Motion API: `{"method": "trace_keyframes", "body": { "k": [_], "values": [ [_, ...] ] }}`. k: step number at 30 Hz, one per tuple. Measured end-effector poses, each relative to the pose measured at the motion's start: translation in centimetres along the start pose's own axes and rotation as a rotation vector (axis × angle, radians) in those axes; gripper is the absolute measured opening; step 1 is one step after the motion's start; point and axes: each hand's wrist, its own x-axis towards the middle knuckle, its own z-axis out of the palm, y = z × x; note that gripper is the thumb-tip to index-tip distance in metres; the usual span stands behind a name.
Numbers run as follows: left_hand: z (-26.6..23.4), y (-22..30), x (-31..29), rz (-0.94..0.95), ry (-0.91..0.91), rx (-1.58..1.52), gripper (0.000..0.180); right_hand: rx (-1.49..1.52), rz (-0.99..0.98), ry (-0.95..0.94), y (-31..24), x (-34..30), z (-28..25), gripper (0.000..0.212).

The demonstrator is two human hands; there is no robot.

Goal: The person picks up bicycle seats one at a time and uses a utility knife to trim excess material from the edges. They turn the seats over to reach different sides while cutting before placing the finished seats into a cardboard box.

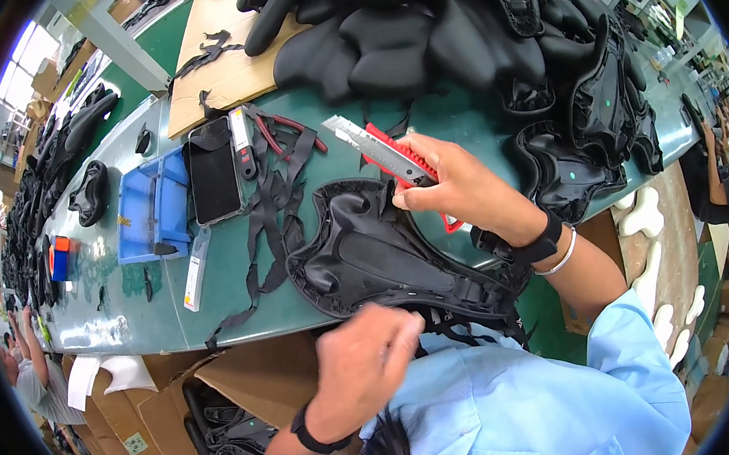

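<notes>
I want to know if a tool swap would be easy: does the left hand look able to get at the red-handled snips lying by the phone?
Probably yes. The left hand is at the near edge of the black saddle piece, gripping no tool. Between it and the snips lie only flat black strips on the green table, nothing tall.

Light blue garment, loose woven cloth, creased; sleeve [635, 352] ends short of right wrist. Right wrist, beyond the sleeve cuff: black band [543, 244], then a thin pale bangle [563, 256] nearer the cuff. Left wrist: black band [312, 438]. Hands bare, forearms uncovered. Dark hair at lower edge.
</notes>
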Motion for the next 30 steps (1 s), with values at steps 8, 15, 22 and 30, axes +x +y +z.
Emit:
{"method": "trace_keyframes", "body": {
  "k": [8,15,22,30],
  "values": [
    [-0.6,-5.2,10.9,0.066,0.101,0.153,0.017,-0.105,-0.247,0.09,-0.8,-0.7,0.7,0.039],
    [-1.0,-5.9,11.1,-0.059,0.12,-0.058,0.025,-0.786,-0.139,-0.029,-1.4,-4.7,-2.6,0.06],
    [-1.4,-6.2,11.1,-0.098,0.129,-0.188,0.024,-0.908,-0.178,0.008,-2.1,-4.2,-1.7,0.059],
    [-1.4,-5.9,11.0,-0.146,0.164,-0.353,0.024,-1.062,-0.243,-0.024,-1.2,-4.2,-1.2,0.064]
  ]
}}
